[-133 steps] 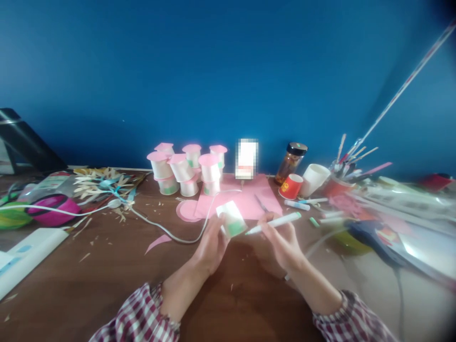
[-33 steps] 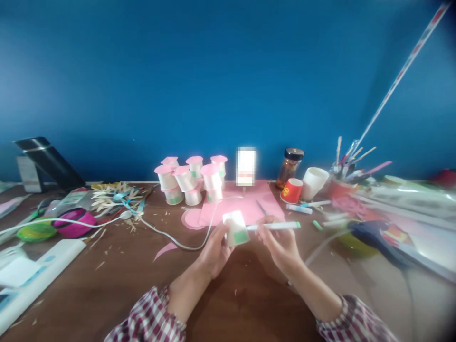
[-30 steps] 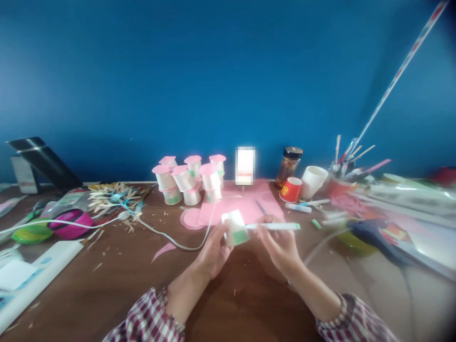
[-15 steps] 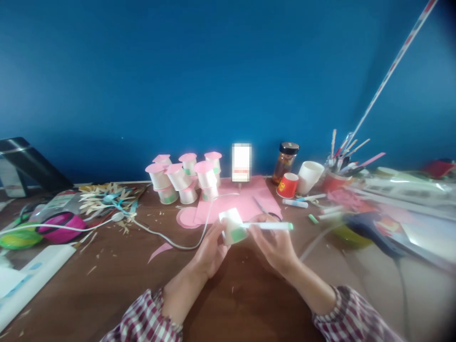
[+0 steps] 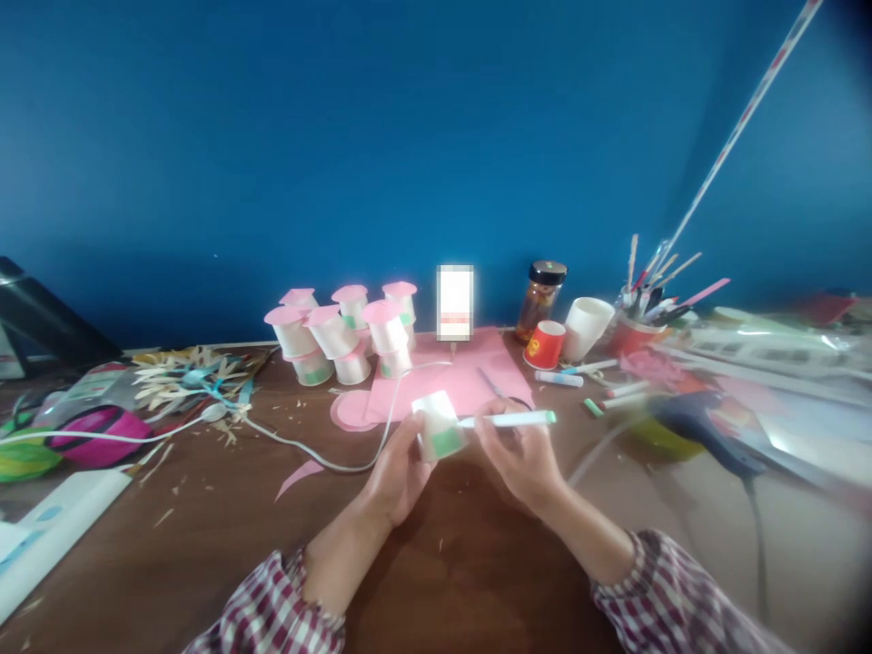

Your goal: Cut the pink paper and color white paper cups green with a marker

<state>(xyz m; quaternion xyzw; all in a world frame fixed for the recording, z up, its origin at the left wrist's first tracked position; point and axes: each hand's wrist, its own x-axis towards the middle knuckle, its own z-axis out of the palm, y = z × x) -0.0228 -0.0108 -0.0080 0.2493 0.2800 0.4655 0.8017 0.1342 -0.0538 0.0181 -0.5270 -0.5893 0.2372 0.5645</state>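
Note:
My left hand holds a small white paper cup, tilted on its side, with a green band coloured near its rim. My right hand grips a white marker with a green cap end, its tip touching the cup's green band. Both hands hover above the brown table. Behind them lie a pink paper sheet and a cut pink circle.
A stack of white cups with pink tops stands at the back. A red cup, a white cup, a jar and a brush holder are back right. A white cable crosses the table. Clutter fills the left and right sides.
The view has shifted slightly, so everything sits a little further left and higher in the frame. My hands keep the same hold; the marker stays against the cup's green band.

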